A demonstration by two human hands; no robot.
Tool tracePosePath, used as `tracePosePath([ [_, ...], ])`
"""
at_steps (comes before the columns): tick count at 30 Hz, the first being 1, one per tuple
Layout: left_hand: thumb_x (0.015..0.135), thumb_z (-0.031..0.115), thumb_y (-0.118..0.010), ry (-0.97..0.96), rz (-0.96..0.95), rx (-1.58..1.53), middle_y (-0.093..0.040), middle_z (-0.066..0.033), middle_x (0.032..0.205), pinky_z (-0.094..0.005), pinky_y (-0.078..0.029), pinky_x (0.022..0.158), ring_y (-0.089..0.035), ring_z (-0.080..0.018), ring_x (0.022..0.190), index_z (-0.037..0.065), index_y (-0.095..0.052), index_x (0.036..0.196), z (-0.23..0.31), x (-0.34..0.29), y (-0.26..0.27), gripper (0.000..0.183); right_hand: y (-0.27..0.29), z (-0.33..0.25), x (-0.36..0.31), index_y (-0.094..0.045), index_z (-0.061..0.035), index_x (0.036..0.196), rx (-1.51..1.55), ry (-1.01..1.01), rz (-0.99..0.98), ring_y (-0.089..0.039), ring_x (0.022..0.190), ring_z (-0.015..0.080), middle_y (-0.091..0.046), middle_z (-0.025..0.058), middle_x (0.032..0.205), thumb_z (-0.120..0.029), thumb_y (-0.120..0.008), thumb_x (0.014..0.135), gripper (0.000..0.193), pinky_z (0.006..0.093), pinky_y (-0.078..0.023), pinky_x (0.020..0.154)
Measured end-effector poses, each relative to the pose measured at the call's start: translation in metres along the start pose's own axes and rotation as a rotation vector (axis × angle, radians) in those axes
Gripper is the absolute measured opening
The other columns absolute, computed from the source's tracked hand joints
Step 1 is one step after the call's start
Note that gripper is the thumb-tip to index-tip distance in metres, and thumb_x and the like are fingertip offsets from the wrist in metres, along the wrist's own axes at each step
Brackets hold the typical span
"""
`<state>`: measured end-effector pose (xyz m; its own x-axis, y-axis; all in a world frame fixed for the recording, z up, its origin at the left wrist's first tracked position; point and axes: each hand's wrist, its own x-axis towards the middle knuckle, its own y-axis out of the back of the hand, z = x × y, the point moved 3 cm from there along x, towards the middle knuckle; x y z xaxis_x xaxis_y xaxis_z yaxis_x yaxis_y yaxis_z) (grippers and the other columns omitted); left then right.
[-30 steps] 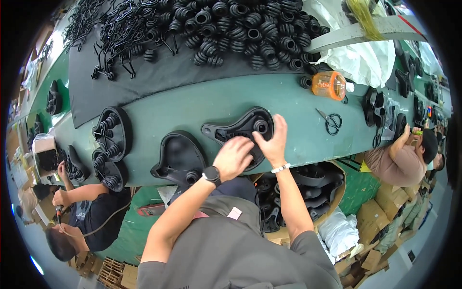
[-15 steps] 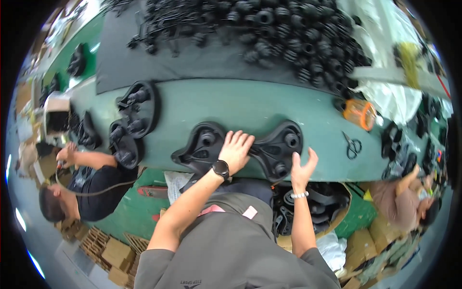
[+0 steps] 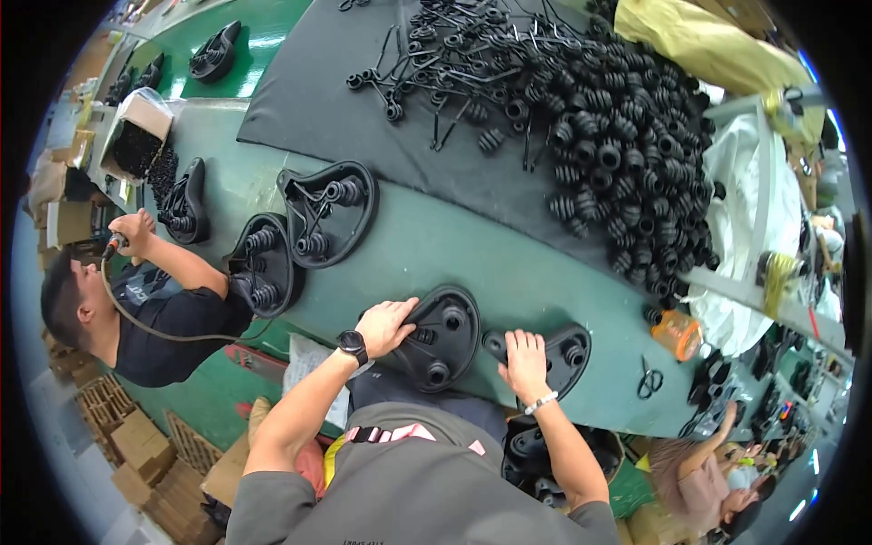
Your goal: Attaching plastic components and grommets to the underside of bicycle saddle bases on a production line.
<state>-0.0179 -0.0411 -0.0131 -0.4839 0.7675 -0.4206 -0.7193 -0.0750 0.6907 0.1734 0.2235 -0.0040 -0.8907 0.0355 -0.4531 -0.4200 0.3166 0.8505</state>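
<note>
Two black bicycle saddles lie underside up at the table's near edge. My left hand (image 3: 386, 327) is closed over the narrow nose of the left saddle (image 3: 438, 343), its fingertips on the top side. Just to the right, my right hand (image 3: 524, 363) grips the nose of the other saddle (image 3: 570, 356), which is partly hidden under the fingers. Round sockets show in the wide ends of both saddles, with no springs in them. Further left rest two more saddles, one far (image 3: 331, 213) and one near (image 3: 263, 263), both fitted with coil springs and wire frames.
A large heap of black springs (image 3: 627, 145) and wire rails (image 3: 445, 54) covers a dark cloth beyond. Scissors (image 3: 649, 377) and an orange jar (image 3: 677, 334) sit at right. A co-worker (image 3: 173, 318) at left holds a corded tool (image 3: 113, 243); another person (image 3: 699, 481) is at right.
The view has turned. My right hand went from open beside the right saddle to gripping its nose. The two saddles, close together before, now lie apart, my left hand on the left one.
</note>
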Motion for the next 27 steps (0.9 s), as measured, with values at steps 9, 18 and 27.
tracePosePath([
  [9, 0.085, 0.023, -0.070, -0.094, 0.179, -0.228, -0.062, -0.0216, 0.130, -0.0485, -0.043, 0.109, -0.058, -0.0386, 0.124, -0.001, -0.052, 0.141, -0.009, 0.006, 0.006, 0.064, 0.116, -0.012, 0.236, -0.065, 0.0049, 0.117, 1.044, -0.143, 0.380, -0.064, 0.086, 0.0125, -0.071, 0.0071, 0.094, -0.023, -0.073, 0.094, 0.037, 0.0311, -0.053, 0.081],
  [18, 0.086, 0.029, -0.074, -0.013, 0.335, -0.293, -0.062, -0.0190, 0.132, -0.0487, -0.042, 0.112, -0.055, -0.0372, 0.128, 0.000, -0.058, 0.134, -0.037, -0.019, 0.011, 0.058, 0.233, 0.026, 0.446, -0.066, -0.0110, 0.106, -0.571, -0.025, 0.518, -0.070, 0.097, 0.0296, -0.074, 0.0091, 0.094, -0.020, -0.059, 0.097, 0.014, 0.0508, -0.046, 0.105],
  [27, 0.091, 0.032, -0.072, 0.047, 0.501, -0.436, -0.066, -0.0173, 0.124, -0.0454, -0.049, 0.104, -0.060, -0.0352, 0.118, 0.000, -0.062, 0.127, -0.056, -0.017, 0.028, 0.049, 0.336, -0.070, 0.331, -0.067, -0.0029, 0.117, -0.391, 0.065, 0.422, -0.070, 0.080, 0.0390, -0.070, 0.0203, 0.082, -0.024, -0.056, 0.104, 0.027, 0.0480, -0.054, 0.072],
])
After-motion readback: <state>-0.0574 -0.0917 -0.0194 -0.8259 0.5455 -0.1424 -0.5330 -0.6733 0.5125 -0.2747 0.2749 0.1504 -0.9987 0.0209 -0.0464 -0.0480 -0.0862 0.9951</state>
